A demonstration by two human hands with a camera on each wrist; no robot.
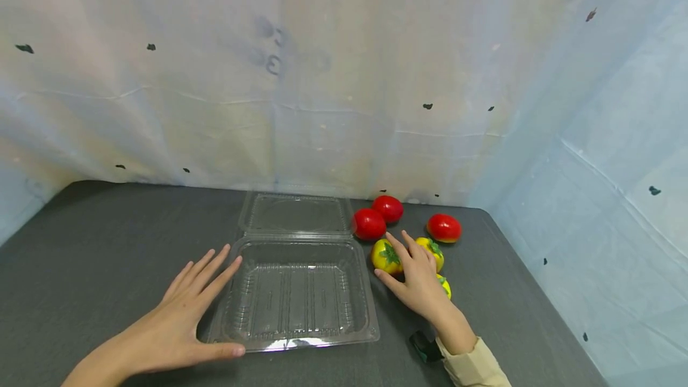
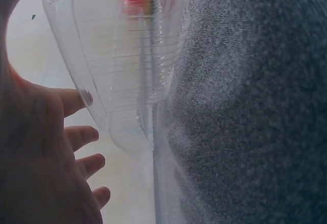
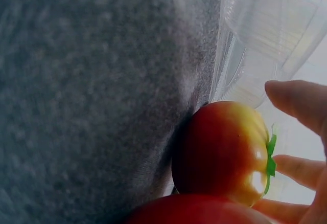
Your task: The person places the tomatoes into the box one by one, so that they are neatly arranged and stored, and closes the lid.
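One dark table (image 1: 97, 267). On it, one clear container (image 1: 301, 344), lid folded back. Beside its left rim, left hand (image 1: 180, 318), spread, gripping nothing. To its right, three red fruits (image 1: 368, 224); right hand (image 1: 416, 282), loosely extended, ungripping, over three yellow fruits (image 1: 384, 253).

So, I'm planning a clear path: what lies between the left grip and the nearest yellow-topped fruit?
The open, clear plastic clamshell container, as the head view shows.

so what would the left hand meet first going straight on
Likely the clear rectangular plastic container, on its left side, though how high the left hand sits is unclear.
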